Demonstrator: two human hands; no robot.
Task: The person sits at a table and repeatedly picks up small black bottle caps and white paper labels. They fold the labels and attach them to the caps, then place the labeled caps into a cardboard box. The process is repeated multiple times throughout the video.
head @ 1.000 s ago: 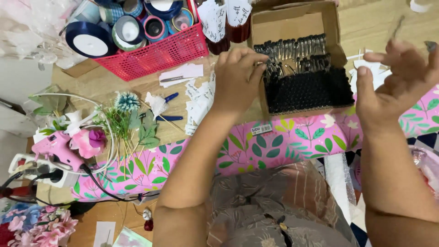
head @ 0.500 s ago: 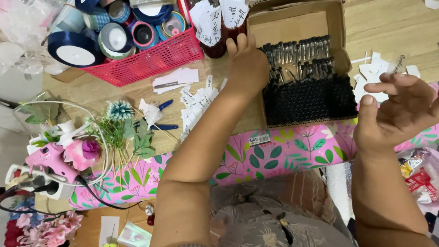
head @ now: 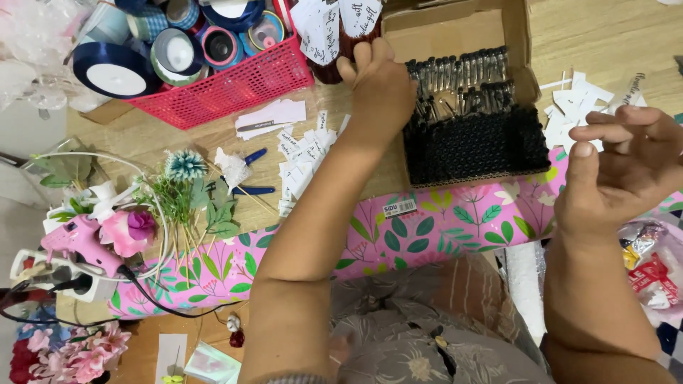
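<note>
My left hand point(head: 380, 89) lies palm down on the left wall of a cardboard box point(head: 455, 32). Its fingertips reach a dark bottle point(head: 341, 53) hung with white paper tags, and what is under the palm is hidden. Rows of small clear vials point(head: 462, 71) with black caps fill the box. To the right of the box my right hand point(head: 626, 167) hovers with its fingers half curled. A small clear vial point(head: 633, 87) sticks up from its fingertips. Cut white tags point(head: 573, 103) lie just behind that hand.
A red basket point(head: 235, 85) of ribbon spools stands at the back left. Loose white tags point(head: 299, 153), blue scissors point(head: 252, 188), artificial flowers point(head: 181, 192) and a pink glue gun point(head: 75, 242) lie on the left. Pink floral wrapping paper point(head: 434, 220) runs along the near edge.
My left hand has slid from over the vials to the box's left wall, toward the tagged bottle. My right hand has come lower and its fingers have curled in.
</note>
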